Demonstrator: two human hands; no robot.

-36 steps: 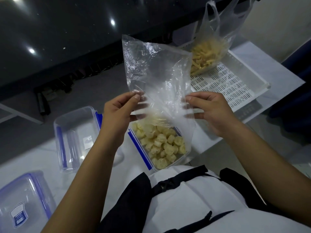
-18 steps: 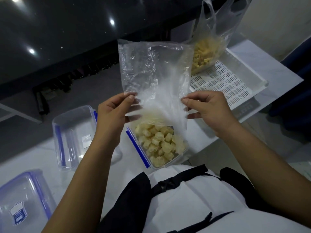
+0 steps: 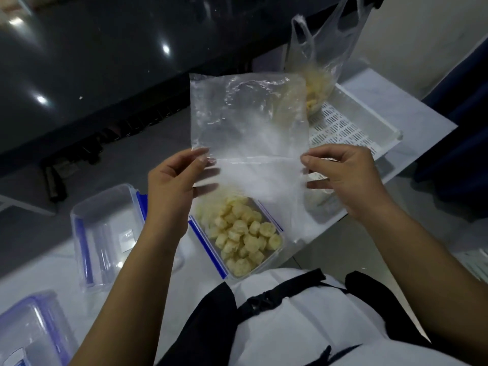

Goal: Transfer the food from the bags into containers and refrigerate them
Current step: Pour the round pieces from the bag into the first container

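Observation:
I hold an emptied clear plastic bag (image 3: 248,128) upright and spread flat above the table. My left hand (image 3: 174,186) pinches its left edge and my right hand (image 3: 340,178) pinches its right edge. Below the bag sits a clear container with blue clips (image 3: 208,247), filled with pale yellow round food pieces (image 3: 243,233). A second clear bag (image 3: 322,75) holding yellow food strips stands in a white slotted tray (image 3: 369,120) at the back right.
An empty clear container (image 3: 105,233) stands left of the filled one. A clear lid with blue clips (image 3: 31,328) lies at the bottom left. The white table's edge runs diagonally at the right, with grey floor beyond. A dark glossy surface lies beyond the table.
The bag has been pulled wider and flatter between both hands, and its top edge has straightened. My hands have moved apart.

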